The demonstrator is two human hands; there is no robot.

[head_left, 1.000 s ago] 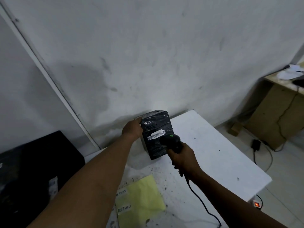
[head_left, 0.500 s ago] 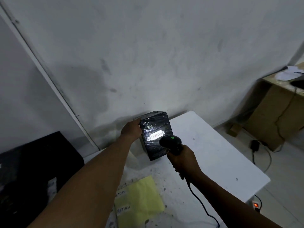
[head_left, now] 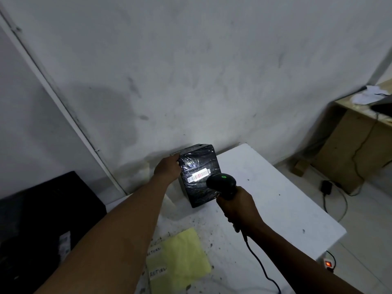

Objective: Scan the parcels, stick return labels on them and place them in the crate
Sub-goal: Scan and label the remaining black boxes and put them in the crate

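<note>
My left hand (head_left: 168,169) grips the upright parcel (head_left: 199,177); my right hand (head_left: 238,205) grips the scanner (head_left: 221,183), barcode (head_left: 199,176) just beyond its nose.

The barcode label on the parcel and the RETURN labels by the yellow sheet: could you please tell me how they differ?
The barcode label is stuck on the upright black parcel, while the RETURN labels lie flat on the table beside the yellow sheet. The barcode label carries printed bars and is lit red by the scanner; the RETURN labels carry handwritten words and sit in dim light. Both are small white strips.
</note>
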